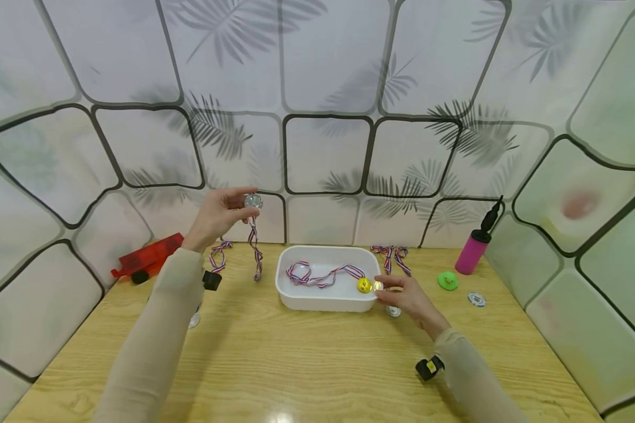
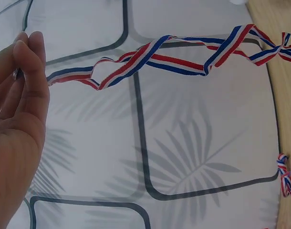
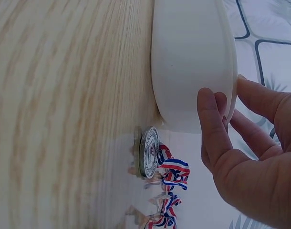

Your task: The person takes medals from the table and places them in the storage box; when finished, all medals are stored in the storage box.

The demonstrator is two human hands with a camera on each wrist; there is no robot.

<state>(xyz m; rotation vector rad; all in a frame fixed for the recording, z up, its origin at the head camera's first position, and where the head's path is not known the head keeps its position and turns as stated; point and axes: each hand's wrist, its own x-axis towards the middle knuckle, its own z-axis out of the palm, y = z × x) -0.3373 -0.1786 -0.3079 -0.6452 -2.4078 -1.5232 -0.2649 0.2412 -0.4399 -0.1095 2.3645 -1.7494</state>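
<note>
Your left grip [image 1: 219, 212] pinches a round, silver-coloured medal [image 1: 253, 201] between thumb and fingers, raised above the pale, wood-grained surface [image 1: 296, 367]. A twisted red, white and blue striped ribbon [image 1: 253, 238] hangs from this medal; you cannot confirm from these views whether its lower end touches the surface.

Your right grip [image 1: 410, 299] pinches a small, round, pale gold disc [image 1: 378, 286] at the right end of a white, rounded rectangular tray [image 1: 323, 304]. Contact between disc and tray rim cannot be determined. Inside the tray, a shiny yellow-gold medal [image 1: 364, 285] lies near the right end, with its striped ribbon [image 1: 317, 282] looped leftward across the tray floor.

A second silver-coloured medal [image 3: 149, 152] lies on the surface near the tray's right end; in the right wrist view, a knotted striped ribbon [image 3: 173, 172] meets its edge.

To your far left, note a translucent red object [image 1: 150, 257] with a black round part. To your right, a magenta cylinder with a black top [image 1: 472, 252] stands tilted behind a lime-green toy duck [image 1: 447, 281]; a blue-and-white round chip [image 1: 477, 299] lies nearer to you.
</note>
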